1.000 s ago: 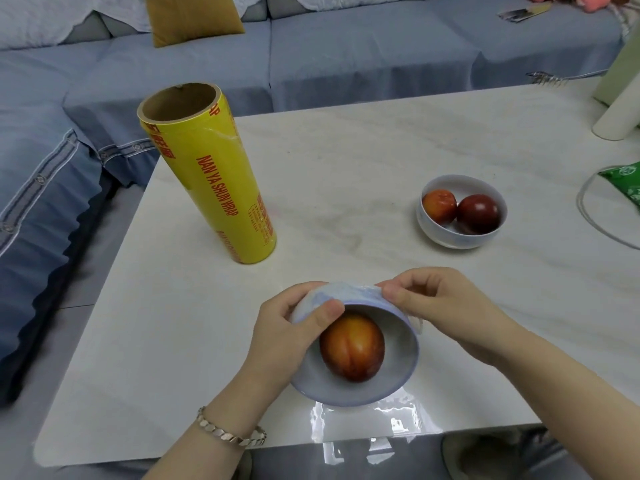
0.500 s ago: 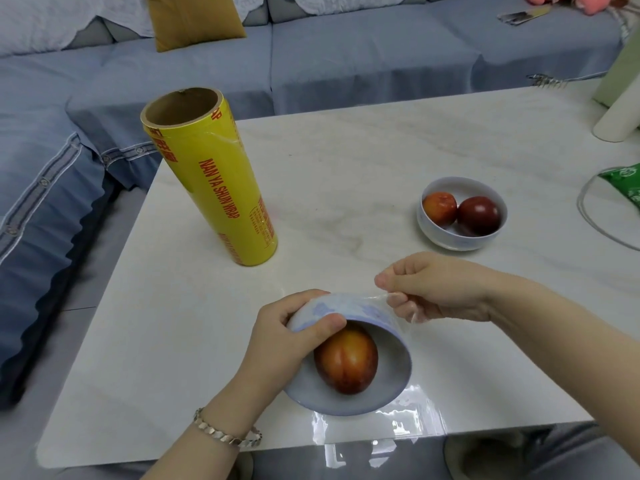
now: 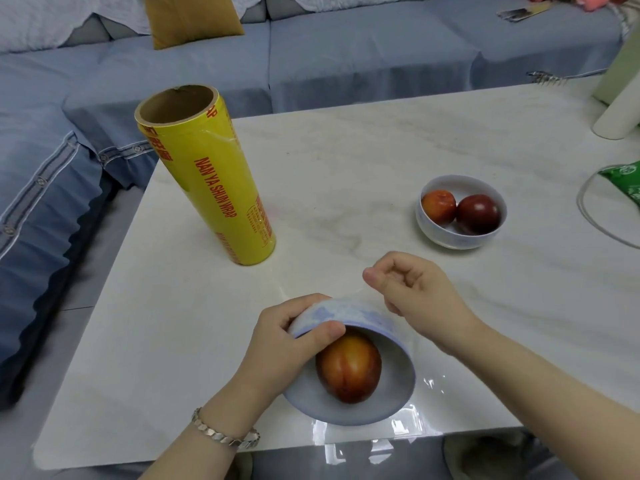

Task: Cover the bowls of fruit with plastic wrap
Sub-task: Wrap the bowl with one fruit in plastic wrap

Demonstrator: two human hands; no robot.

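We see the near bowl at the front edge of the white table, tipped so its mouth faces us, with one red-orange fruit inside. The left hand grips its left rim, thumb hooked over the edge and fingers curled round the outer wall; there is a bracelet on that wrist. The right hand sits just behind the bowl, fingers curled, thumb and forefinger pinching the plastic wrap. The film is faint up there but shines where it lies on the table under and in front of the bowl. The yellow roll of wrap stands on end to the left. The far bowl, well apart on the right, holds two fruits and is uncovered. A blue sofa runs behind the table.
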